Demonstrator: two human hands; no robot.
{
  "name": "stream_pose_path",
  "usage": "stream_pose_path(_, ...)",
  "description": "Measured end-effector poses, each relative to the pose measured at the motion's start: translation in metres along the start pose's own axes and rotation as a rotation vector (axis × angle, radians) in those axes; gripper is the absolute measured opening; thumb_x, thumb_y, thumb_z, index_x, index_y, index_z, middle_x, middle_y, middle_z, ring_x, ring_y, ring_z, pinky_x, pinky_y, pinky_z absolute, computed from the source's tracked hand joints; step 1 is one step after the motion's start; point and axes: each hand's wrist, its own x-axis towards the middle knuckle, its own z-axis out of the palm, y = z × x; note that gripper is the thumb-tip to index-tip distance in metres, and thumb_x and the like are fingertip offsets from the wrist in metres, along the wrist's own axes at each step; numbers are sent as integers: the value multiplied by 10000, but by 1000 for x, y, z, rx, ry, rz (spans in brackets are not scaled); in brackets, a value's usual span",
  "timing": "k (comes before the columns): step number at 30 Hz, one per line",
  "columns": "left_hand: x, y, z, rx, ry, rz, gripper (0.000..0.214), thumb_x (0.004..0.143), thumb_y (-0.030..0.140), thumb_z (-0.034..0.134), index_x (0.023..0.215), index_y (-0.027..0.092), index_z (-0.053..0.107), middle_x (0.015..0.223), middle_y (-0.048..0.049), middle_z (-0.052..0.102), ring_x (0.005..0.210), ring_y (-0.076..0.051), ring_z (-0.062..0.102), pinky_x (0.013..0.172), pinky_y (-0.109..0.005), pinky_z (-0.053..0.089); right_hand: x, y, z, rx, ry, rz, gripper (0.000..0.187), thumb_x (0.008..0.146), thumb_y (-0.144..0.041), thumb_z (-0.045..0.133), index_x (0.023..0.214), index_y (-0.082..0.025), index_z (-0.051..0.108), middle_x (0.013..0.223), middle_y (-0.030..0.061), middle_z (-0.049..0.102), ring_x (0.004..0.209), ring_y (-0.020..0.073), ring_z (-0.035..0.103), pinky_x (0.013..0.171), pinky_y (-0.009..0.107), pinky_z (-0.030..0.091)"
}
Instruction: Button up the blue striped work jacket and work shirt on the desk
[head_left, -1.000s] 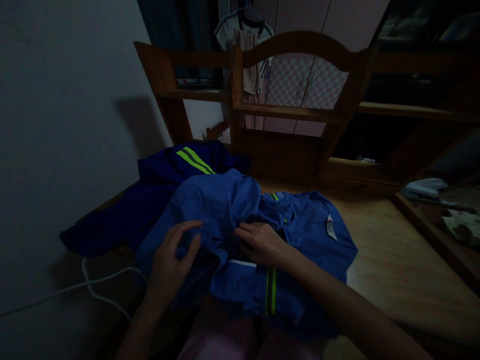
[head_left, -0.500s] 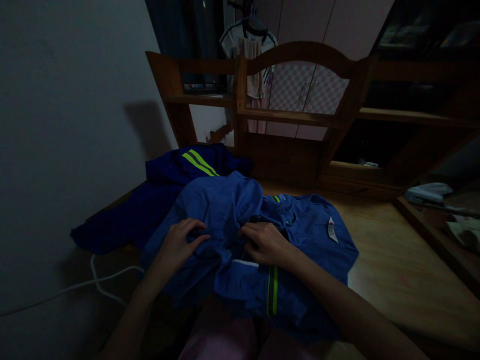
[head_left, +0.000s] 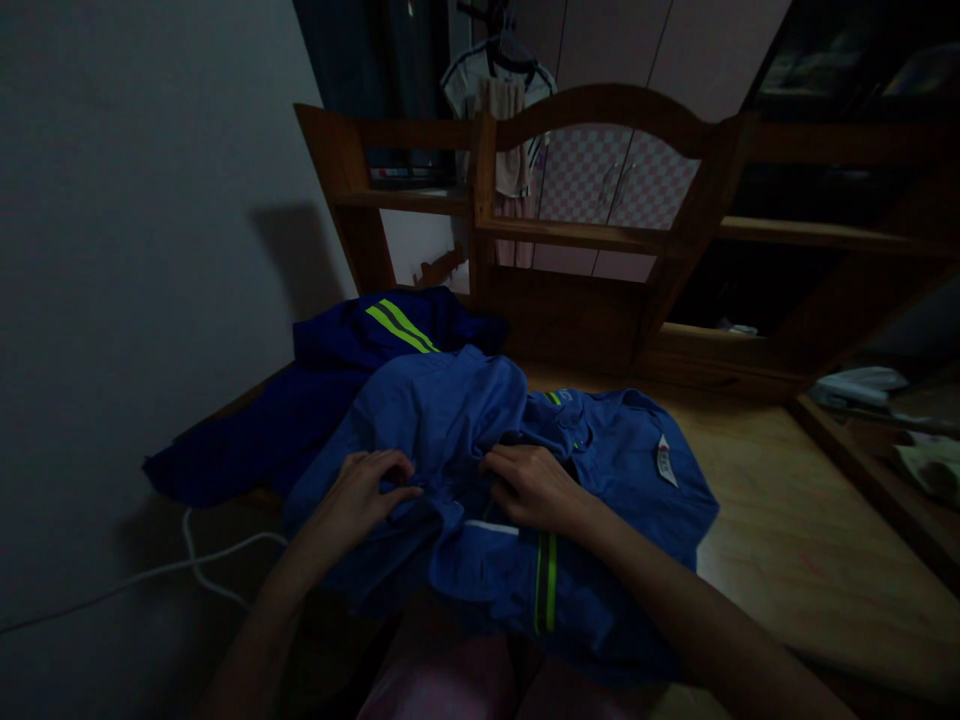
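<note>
A blue work jacket (head_left: 630, 450) with yellow-green reflective stripes and a small white label lies crumpled over the front of the desk. At its middle, my right hand (head_left: 529, 485) is closed, fingertips pinching a fold of the cloth. My left hand (head_left: 371, 488) rests over the jacket's left part, fingers curved and thumb apart from them, with a gap between. Whether its fingertips touch the cloth is hard to make out. The inside of the fold under my right fingers is hidden.
A darker blue garment (head_left: 330, 390) with a reflective stripe lies behind to the left, by the wall. A wooden shelf unit (head_left: 570, 240) rises at the back of the desk (head_left: 787, 500). A white cable (head_left: 150, 575) hangs at the lower left. A plastic bag (head_left: 859, 383) sits far right.
My left hand has shifted slightly; its fingers have straightened a little and lifted over the cloth. The right hand stays in place on the jacket.
</note>
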Motion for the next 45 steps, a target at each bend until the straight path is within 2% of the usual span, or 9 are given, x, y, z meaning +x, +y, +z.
stream_pose_path(6, 3, -4, 12, -18, 186, -70, 245, 854, 414, 567, 955, 195, 610, 950, -59, 646, 872, -240, 605, 795, -328, 435, -1, 1, 2, -14, -4, -6, 278, 776, -99, 492, 1044, -163, 532, 918, 48, 562, 777, 177, 522, 703, 280, 368)
stream_pose_path(12, 12, -2, 23, 79, 186, -40, 205, 851, 308, 522, 981, 163, 587, 964, -75, 633, 880, -232, 589, 804, -349, 428, -1, 0, 1, -12, 7, -11, 276, 787, -92, 479, 1048, -164, 536, 916, 46, 559, 777, 171, 519, 701, 279, 366)
stream_pose_path(18, 15, 11, 27, 267, 212, 26, 139, 889, 248, 487, 980, 172, 558, 987, -78, 614, 933, -246, 556, 891, -424, 317, 0, 0, 1, -32, -5, -10, 266, 789, -107, 489, 1045, -167, 533, 915, 41, 557, 778, 180, 518, 694, 289, 360)
stream_pose_path(24, 12, 21, 29, 368, 204, 86, 145, 923, 222, 437, 999, 147, 535, 999, -107, 595, 974, -263, 528, 934, -441, 272, 0, -2, 1, -24, -12, -7, 269, 793, -101, 486, 1050, -163, 534, 915, 45, 562, 785, 179, 523, 701, 284, 362)
stream_pose_path(29, 13, 21, 30, 293, 217, 47, 218, 921, 348, 503, 1019, 156, 540, 1027, -95, 598, 990, -261, 529, 905, -407, 296, -1, -1, 1, -32, -18, -4, 267, 798, -104, 491, 1054, -166, 532, 917, 37, 558, 788, 176, 519, 703, 284, 360)
stream_pose_path(35, 22, 16, 28, 261, 157, -25, 173, 888, 316, 551, 977, 168, 560, 987, -57, 620, 953, -240, 558, 874, -388, 319, 0, 0, 3, -26, -33, -7, 276, 791, -104, 493, 1058, -169, 529, 931, 30, 551, 812, 172, 522, 716, 276, 364)
stream_pose_path(40, 24, 15, 30, 265, 136, -18, 147, 901, 292, 482, 930, 171, 561, 969, -67, 627, 920, -246, 568, 886, -410, 328, -1, 0, 1, -21, -23, -7, 284, 802, -99, 488, 1073, -175, 527, 941, 26, 555, 805, 169, 525, 710, 275, 365)
stream_pose_path(43, 18, 15, 29, 207, 174, -37, 187, 915, 333, 445, 975, 180, 534, 969, -63, 622, 906, -239, 575, 921, -414, 333, -2, 1, 1, 12, -10, -1, 284, 800, -94, 491, 1070, -170, 535, 942, 30, 560, 817, 168, 533, 724, 270, 373)
stream_pose_path(45, 9, 18, 24, 136, 243, -122, 228, 929, 376, 423, 1025, 187, 508, 970, -65, 615, 916, -241, 578, 887, -384, 379, -2, 3, 2, 40, 8, 11, 283, 795, -85, 493, 1061, -166, 550, 929, 31, 566, 826, 166, 540, 732, 264, 378)
